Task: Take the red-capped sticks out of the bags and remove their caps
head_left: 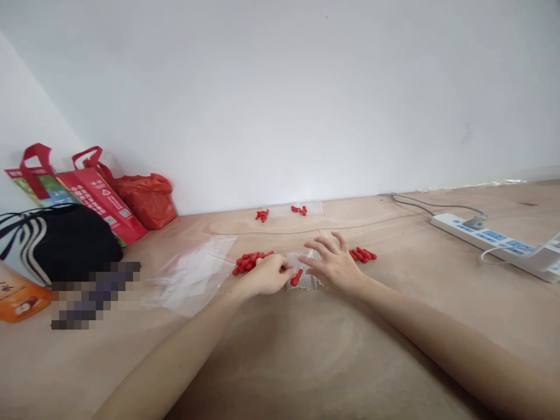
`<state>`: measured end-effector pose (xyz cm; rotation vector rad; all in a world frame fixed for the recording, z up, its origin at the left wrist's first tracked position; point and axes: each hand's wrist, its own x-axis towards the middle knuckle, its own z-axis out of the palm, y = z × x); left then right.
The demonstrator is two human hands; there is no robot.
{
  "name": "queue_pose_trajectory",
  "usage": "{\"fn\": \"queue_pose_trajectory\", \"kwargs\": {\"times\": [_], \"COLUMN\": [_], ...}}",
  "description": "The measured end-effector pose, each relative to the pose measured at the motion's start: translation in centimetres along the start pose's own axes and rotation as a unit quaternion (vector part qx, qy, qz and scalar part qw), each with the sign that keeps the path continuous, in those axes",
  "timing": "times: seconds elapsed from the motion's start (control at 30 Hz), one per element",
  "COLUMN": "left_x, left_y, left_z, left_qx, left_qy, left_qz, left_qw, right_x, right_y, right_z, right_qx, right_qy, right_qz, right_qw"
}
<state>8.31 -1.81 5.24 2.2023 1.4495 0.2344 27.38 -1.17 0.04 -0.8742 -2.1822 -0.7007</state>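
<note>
My left hand (269, 274) is closed, thumb and fingertips pinched together over a bundle of thin whitish sticks (308, 281). Right beside those fingertips a small red bulb-shaped piece (296, 278) with a narrower end lies over the sticks; whether the fingers grip it or something thinner, I cannot tell. Above the right side of the bundle is my right hand (336, 263), fingers spread, with nothing visible in it. A heap of similar red pieces (249, 262) sits behind my left hand, partly hidden by it. More red pieces (364, 255) lie beyond my right hand.
Clear plastic bags (192, 280) lie flat at left. Near the wall are a clear packet (282, 210) and several red pieces (262, 216). Shopping bags (109, 204) and a black drawstring bag (79, 242) stand far left. A power strip (490, 239) with cables lies right.
</note>
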Motion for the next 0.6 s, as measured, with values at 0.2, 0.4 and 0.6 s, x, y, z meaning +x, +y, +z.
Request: {"fn": "queue_pose_trajectory", "kwargs": {"times": [0.2, 0.4, 0.6], "left_x": [-1.7, -2.8, -3.0], "left_y": [-0.1, -1.9, -2.2], "left_z": [0.7, 4.9, 6.3], "left_qx": [0.003, 0.044, 0.082], "left_qy": [0.097, 0.260, 0.290], "left_qz": [0.088, 0.258, 0.327], "left_qw": [0.991, 0.929, 0.896], "right_x": [-0.8, -3.1, -3.5], "right_y": [-0.6, -2.3, -3.0], "right_z": [-0.6, -2.4, -2.2], "right_qx": [0.021, 0.033, 0.064], "right_qy": [-0.018, 0.032, 0.047], "right_qz": [-0.049, -0.013, -0.022], "right_qw": [0.998, 0.999, 0.997]}}
